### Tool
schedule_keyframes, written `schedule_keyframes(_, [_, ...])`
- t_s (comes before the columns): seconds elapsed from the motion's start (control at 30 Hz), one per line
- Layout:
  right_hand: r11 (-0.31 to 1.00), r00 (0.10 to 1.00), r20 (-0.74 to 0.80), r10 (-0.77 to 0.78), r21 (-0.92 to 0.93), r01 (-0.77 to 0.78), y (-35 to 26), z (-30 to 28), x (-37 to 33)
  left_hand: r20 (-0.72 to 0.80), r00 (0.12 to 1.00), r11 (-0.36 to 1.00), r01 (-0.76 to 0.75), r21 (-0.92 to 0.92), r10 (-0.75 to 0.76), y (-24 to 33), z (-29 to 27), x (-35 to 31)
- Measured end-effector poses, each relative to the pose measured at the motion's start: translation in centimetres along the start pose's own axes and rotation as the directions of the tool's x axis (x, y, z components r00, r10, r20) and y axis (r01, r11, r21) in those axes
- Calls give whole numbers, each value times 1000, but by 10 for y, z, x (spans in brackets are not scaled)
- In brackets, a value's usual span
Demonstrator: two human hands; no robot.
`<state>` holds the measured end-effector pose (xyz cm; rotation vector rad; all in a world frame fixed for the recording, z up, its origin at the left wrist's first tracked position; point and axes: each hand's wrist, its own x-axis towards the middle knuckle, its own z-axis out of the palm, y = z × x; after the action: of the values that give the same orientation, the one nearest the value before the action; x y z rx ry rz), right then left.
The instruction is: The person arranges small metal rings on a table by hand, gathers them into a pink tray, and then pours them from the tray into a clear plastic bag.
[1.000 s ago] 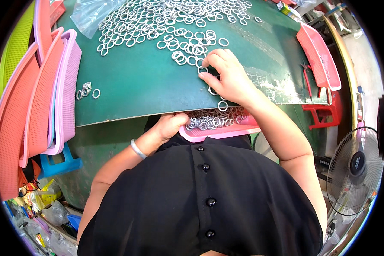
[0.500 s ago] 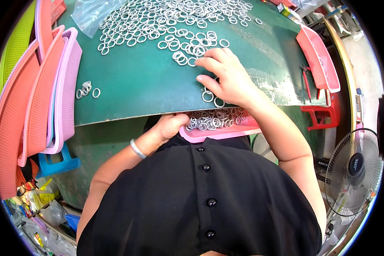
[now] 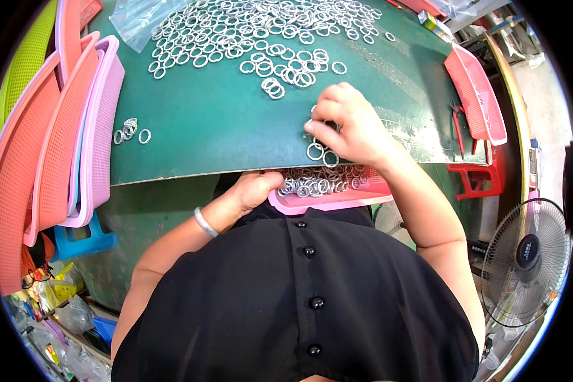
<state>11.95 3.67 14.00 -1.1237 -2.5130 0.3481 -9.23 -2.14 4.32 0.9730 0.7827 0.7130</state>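
My left hand (image 3: 259,190) is closed on the left end of a pink plastic basket (image 3: 293,207), which sits on my lap just under the table edge. Silvery metal rings (image 3: 321,185) fill much of that basket. Above its far side, my right hand (image 3: 352,127) rests low over the green table (image 3: 204,137), fingers curled round a few metal rings (image 3: 330,125) that partly show between thumb and fingers. Two more rings (image 3: 315,151) lie by the heel of this hand, near the edge. Farther back spreads a large pile of the same rings (image 3: 235,38).
Stacked pink and purple baskets (image 3: 99,127) stand at the left, near a small ring cluster (image 3: 129,130). On the right are a pink basket (image 3: 477,95), red-handled pliers (image 3: 457,130), a red stool (image 3: 477,175) and a fan (image 3: 528,254). A clear plastic bag (image 3: 137,22) lies far left.
My right hand has drawn back from the near fringe of the pile toward the table edge, its fingers curling in over rings. My left hand stays on the basket.
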Motion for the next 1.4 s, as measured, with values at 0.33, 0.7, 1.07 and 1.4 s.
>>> schedule_keyframes(0.33, [991, 988, -157, -14, -131, -6, 13, 13, 15, 8, 1000, 1000, -9, 8, 8, 9, 5, -1])
schedule_keyframes(0.7, [1000, 996, -87, 18, -2, -19, 22, -12, 18, -5, 1000, 1000, -3, 13, 3, -1, 0, 2])
schedule_keyframes(1.07, [976, 982, -184, -32, -218, -9, 33, 1, 27, 0, 995, 994, 100, 32, -100, 1, -4, 0])
schedule_keyframes(1.4, [997, 994, -82, -70, 8, 71, 19, -11, 30, 6, 998, 998, 60, -7, -60, -1, 0, 0])
